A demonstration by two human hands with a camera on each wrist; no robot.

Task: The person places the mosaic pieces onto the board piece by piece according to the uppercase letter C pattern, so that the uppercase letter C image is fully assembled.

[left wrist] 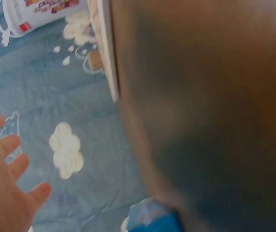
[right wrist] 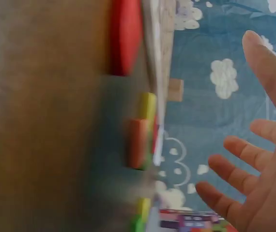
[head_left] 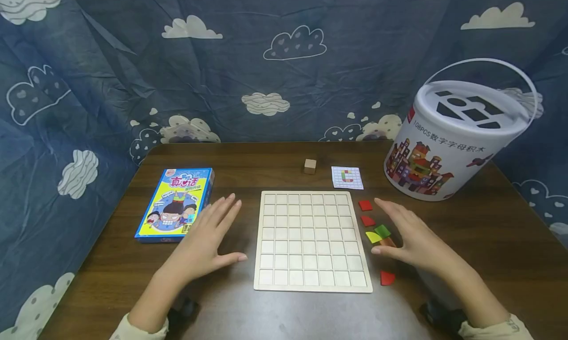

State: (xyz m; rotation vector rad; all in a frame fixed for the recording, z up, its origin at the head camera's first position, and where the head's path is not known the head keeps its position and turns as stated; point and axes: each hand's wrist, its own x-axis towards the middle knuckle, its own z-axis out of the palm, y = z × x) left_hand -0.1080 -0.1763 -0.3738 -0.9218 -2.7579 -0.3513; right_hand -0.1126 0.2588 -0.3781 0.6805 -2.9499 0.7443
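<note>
My left hand hovers left of a wooden grid board, fingers spread and holding nothing. It overlaps the lower right corner of a blue and yellow card-game box in the head view. Right of the board, my right hand is held with thumb and fingers apart and nothing between them. Small coloured pieces lie beside it: a red square, a red rounded piece, a green piece, a yellow quarter-round and, partly hidden by the hand, an orange piece. Nearer lies another red piece.
Behind the board stand a plain wooden cube and a pattern card with a coloured design on a grid. A large white block bucket with a raised handle occupies the back right. A cloud-patterned cloth hangs behind the table.
</note>
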